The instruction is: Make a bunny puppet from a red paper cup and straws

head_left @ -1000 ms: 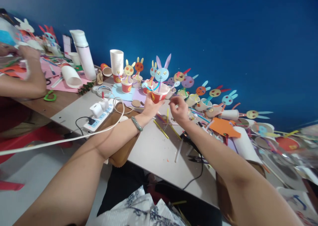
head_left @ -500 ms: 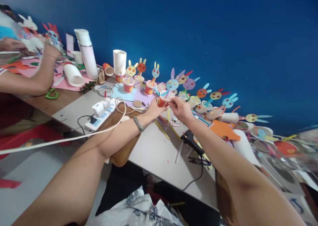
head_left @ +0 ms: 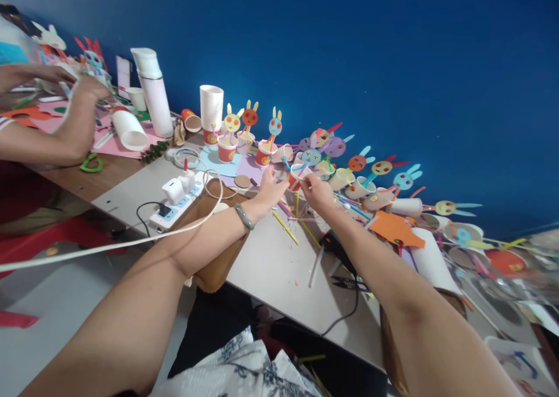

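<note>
A red and white paper cup (head_left: 294, 180) with a blue paper rabbit head (head_left: 311, 157) on it is just ahead of my hands; the head leans toward the wall. The fingers of my right hand (head_left: 318, 192) pinch the cup's right side at the rim. To the left of the cup, my left hand (head_left: 271, 191) is open with thumb and fingers apart, and its fingertips come close to the cup. More rabbit-headed cups line the wall, such as a yellow rabbit cup (head_left: 227, 149) and a blue-faced rabbit cup (head_left: 265, 152).
A white power strip (head_left: 179, 202) with a cable lies left of my forearm, beside a brown box (head_left: 218, 263). A black corded tool (head_left: 338, 250) and an orange paper sheet (head_left: 397, 230) are at right. A thermos (head_left: 154, 94) stands near another person's arm (head_left: 74, 129).
The cup has shifted right and toward the wall, and its rabbit head has sunk lower. My left hand has come off the cup and opened; my right hand stays on it.
</note>
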`<state>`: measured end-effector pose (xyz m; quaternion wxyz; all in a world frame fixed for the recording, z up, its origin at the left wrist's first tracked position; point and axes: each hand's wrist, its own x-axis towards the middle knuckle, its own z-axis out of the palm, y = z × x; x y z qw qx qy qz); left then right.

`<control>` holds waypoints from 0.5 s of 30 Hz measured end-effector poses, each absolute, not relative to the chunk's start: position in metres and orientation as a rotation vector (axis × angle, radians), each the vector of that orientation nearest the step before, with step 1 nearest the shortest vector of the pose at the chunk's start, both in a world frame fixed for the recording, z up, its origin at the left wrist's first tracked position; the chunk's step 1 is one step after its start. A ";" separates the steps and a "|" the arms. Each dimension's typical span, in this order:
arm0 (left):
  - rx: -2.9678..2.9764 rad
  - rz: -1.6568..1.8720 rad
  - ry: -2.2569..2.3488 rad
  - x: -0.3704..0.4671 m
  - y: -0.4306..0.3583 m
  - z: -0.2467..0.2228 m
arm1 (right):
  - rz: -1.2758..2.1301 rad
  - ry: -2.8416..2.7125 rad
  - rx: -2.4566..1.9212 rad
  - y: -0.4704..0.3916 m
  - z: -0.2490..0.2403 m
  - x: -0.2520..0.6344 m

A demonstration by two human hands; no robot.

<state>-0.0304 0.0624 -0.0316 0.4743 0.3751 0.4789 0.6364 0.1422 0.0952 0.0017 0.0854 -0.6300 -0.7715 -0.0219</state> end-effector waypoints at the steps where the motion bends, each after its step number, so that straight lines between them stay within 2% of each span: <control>1: 0.918 1.556 1.172 -0.030 0.063 -0.031 | -0.066 -2.294 -1.881 0.096 0.002 0.142; 15: 1.124 1.358 1.298 -0.035 0.044 -0.008 | -0.111 -2.227 -1.865 0.111 -0.001 0.144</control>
